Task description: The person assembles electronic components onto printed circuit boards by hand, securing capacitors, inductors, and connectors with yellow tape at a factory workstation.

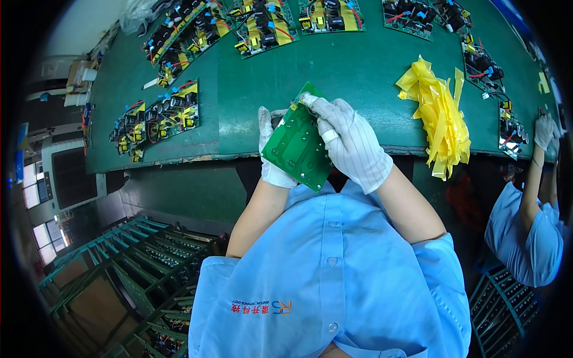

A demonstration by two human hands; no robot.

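A green circuit board (296,146) is held up in front of my chest, tilted, its soldered underside showing. My left hand (271,146), in a white glove, grips it from behind along the left edge; most of those fingers are hidden by the board. My right hand (352,137), gloved too, closes on the upper right edge, with the fingertips pressed near the top corner. A small bit of yellow (293,107) shows at that corner beside the fingertips. The components on the board's other side are out of sight.
A heap of yellow tape strips (439,113) hangs over the bench edge at right. Assembled circuit boards (173,113) with wires line the green bench (250,83) at left, back and right. A co-worker's gloved hand (544,131) is at far right; racks (137,262) stand below left.
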